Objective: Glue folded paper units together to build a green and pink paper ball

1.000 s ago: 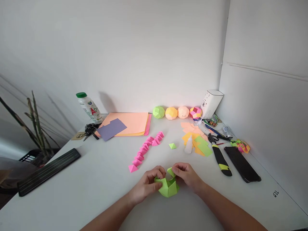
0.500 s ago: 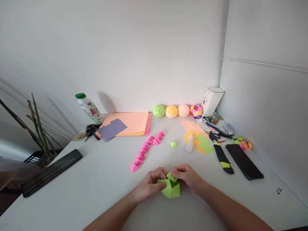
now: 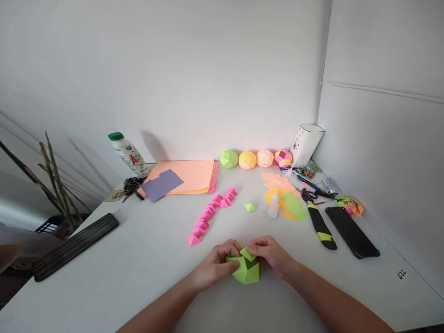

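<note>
My left hand (image 3: pixel 222 262) grips a partly open green paper polyhedron (image 3: pixel 247 273) near the table's front, thumb on its outer face. A dark gap shows in its top. With thumb and fingers, my right hand (image 3: pixel 270 253) pinches a small folded green paper piece (image 3: pixel 248 254) at the far rim of that gap. Whether the piece is joined to the polyhedron I cannot tell. Beyond the hands lies a loose green folded piece (image 3: pixel 249 207). A slanting row of pink folded pieces (image 3: pixel 207 214) is to the left of it.
Finished paper balls (image 3: pixel 247 160) line the wall. A glue bottle (image 3: pixel 273 206) stands by orange and green paper slips (image 3: pixel 294 206). Right of these lie a utility knife (image 3: pixel 321 226) and a black phone (image 3: pixel 352 232). Coloured sheets (image 3: pixel 187 173) and a white bottle (image 3: pixel 130 155) are at the back left.
Almost nothing differs. Both hands hold the same grip on the green paper, and the whole view has shifted very slightly.
</note>
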Action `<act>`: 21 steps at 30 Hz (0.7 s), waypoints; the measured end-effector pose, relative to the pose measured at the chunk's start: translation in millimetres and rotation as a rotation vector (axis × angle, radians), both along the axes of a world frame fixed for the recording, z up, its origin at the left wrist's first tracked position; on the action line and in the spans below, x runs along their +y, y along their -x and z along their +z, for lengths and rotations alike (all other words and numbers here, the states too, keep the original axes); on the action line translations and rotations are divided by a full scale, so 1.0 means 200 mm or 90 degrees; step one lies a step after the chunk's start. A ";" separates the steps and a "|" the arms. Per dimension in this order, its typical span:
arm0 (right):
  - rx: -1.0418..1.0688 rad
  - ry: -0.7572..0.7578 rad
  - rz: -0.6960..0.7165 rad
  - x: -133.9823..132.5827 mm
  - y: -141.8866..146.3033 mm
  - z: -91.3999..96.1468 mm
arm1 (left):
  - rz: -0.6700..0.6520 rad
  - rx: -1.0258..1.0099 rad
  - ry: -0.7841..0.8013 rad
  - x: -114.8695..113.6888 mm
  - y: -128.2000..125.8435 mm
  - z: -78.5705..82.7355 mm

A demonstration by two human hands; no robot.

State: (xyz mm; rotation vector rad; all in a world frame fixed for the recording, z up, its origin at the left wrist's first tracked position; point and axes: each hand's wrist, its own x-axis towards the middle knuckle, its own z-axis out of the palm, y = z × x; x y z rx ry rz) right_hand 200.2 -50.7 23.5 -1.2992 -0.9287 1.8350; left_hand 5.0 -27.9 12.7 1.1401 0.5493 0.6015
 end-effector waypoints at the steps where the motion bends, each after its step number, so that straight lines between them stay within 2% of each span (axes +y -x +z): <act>1: -0.002 0.000 0.002 0.00 0.00 0.00 | -0.001 -0.003 0.000 0.00 0.00 0.00; 9: -0.012 0.005 0.008 0.00 0.00 0.01 | -0.001 -0.007 -0.004 0.00 0.00 -0.02; 21: -0.015 0.021 0.012 -0.01 0.01 0.03 | 0.005 0.019 -0.005 0.00 -0.01 0.02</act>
